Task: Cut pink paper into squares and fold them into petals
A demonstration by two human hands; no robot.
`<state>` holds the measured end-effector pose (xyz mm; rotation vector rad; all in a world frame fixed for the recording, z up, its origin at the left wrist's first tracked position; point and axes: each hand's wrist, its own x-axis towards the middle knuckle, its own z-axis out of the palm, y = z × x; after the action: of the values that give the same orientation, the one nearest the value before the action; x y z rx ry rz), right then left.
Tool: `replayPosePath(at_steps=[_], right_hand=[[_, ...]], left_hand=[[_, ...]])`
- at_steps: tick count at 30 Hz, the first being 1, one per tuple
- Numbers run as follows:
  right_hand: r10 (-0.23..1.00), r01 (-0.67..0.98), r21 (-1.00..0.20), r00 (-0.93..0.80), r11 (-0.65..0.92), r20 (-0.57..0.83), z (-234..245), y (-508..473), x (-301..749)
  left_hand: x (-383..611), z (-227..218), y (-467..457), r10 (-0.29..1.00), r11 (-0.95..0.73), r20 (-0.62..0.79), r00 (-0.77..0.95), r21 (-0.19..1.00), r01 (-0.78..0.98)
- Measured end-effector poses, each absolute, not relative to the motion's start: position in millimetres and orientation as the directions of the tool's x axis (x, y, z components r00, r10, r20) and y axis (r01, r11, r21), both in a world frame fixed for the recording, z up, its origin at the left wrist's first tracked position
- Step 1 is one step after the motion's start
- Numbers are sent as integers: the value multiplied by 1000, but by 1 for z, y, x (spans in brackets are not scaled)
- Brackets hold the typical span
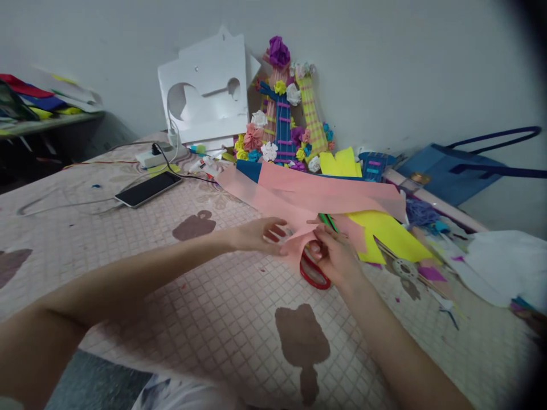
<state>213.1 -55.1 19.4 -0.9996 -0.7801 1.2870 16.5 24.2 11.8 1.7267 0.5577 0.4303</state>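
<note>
Pink paper pinched in left hand, red scissors gripped in right hand

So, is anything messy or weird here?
Yes. Small paper scraps lie strewn over the patterned cover, right of the red scissors in the right hand. The left hand pinches pink paper.

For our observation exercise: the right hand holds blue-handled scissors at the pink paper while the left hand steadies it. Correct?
No: the head view shows the scissors have red handles. The right hand holds them at the pink paper; the left hand steadies it.
</note>
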Motion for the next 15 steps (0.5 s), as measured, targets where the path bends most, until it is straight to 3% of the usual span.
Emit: replayPosePath(at_steps=[6,8,10,11,13,15], right_hand=[[994,-232,-970,73,-67,-86,1,-51,208],[994,-93,-994,90,-51,-60,-5,-51,210],[988,151,-987,132,59,79,-8,-54,210],[973,316,-939,135,135,185,-8,-58,209],[922,635,-720,30,281,386,-7,-67,203],[881,772,-477,-220,420,419,-6,-78,194]], left_hand=[[2,-12,1,680,143,-212,702,977,157],[-6,-12,-4,678,280,-284,678,953,118],[-14,-12,-9,676,403,-332,657,914,47],[-18,-12,-11,680,450,-351,643,893,10],[-25,-12,-17,700,502,-372,609,863,-50],[-30,-11,-22,720,524,-385,578,847,-89]])
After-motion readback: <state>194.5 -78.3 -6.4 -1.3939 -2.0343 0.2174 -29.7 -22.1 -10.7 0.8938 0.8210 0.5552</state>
